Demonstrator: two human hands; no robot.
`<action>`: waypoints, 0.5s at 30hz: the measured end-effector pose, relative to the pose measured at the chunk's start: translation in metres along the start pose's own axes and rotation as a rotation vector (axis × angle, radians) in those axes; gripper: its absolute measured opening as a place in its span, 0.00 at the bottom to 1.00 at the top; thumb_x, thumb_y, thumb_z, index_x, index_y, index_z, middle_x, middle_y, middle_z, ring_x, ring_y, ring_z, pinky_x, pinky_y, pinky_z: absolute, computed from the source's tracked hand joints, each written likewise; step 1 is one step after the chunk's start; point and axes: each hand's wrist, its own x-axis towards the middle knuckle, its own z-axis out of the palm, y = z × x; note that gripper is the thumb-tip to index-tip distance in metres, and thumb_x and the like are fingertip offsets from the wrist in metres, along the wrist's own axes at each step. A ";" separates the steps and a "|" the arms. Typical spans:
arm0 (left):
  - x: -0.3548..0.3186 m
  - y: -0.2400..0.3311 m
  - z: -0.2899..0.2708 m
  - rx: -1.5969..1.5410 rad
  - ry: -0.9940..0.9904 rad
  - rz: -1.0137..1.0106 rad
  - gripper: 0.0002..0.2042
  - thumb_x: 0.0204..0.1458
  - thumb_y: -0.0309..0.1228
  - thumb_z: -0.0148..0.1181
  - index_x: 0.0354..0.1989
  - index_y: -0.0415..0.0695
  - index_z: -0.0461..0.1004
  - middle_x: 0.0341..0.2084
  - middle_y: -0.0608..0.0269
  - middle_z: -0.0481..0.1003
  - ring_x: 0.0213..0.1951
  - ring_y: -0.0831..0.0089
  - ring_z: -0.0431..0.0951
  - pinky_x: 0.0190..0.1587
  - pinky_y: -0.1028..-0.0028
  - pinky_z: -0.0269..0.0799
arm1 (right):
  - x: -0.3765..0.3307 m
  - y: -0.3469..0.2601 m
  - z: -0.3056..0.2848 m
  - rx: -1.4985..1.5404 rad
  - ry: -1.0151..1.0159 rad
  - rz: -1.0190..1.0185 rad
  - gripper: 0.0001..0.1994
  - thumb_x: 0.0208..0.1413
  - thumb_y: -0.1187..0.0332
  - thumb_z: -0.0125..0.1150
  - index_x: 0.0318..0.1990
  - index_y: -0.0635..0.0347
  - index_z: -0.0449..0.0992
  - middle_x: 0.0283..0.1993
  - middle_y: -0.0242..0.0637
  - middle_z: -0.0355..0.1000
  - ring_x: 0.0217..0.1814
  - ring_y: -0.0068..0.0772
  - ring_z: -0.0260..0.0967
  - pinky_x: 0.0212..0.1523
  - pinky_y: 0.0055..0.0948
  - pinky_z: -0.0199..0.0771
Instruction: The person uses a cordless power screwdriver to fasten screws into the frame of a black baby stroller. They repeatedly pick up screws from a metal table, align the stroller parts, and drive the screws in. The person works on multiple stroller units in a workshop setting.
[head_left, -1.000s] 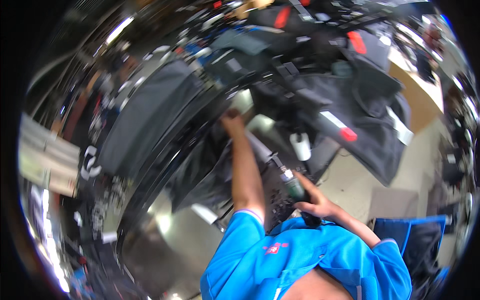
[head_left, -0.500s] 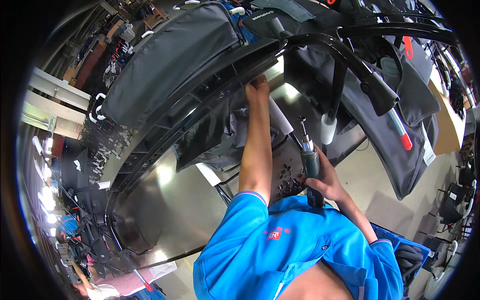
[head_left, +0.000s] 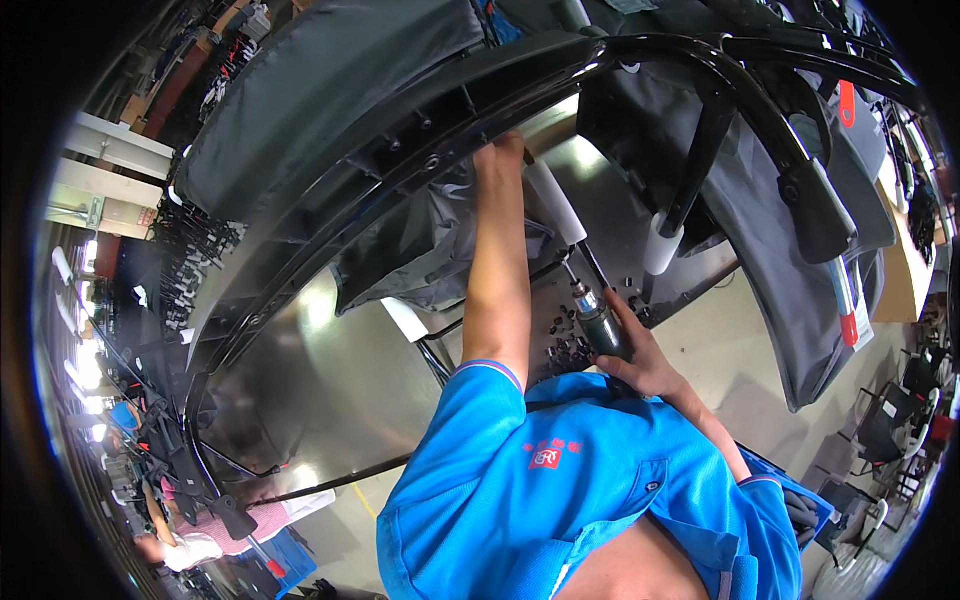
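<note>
My right hand (head_left: 648, 358) is wrapped round a dark green power screwdriver (head_left: 606, 328) with a silver collar. Its thin bit points up and to the left, with a small dark piece at the tip, too small to name. My left hand (head_left: 499, 154) reaches up to the underside of a curved black frame (head_left: 432, 163); its fingers look curled, their tips hidden by the frame. Beside that hand runs a white sleeve (head_left: 556, 203) on a tube. Grey fabric (head_left: 425, 245) hangs below the frame.
Small dark parts (head_left: 571, 348) lie scattered on the shiny metal table (head_left: 330, 395). Further white sleeves cover tube ends, one at the right (head_left: 662, 245). A large grey fabric cover (head_left: 330, 110) stands at the far left. Another person (head_left: 185, 545) is at the lower left.
My right hand has brought the screwdriver a little to the left and tilted its bit leftward. My left hand stays at the frame, fingertips now more hidden. The whole view has shifted slightly.
</note>
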 end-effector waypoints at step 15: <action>0.007 -0.032 -0.044 1.323 -0.141 1.151 0.12 0.59 0.34 0.61 0.41 0.35 0.78 0.38 0.61 0.80 0.40 0.72 0.78 0.46 0.75 0.70 | 0.020 -0.003 -0.018 0.217 0.075 0.140 0.46 0.56 0.61 0.64 0.75 0.56 0.38 0.46 0.44 0.70 0.37 0.31 0.73 0.41 0.32 0.77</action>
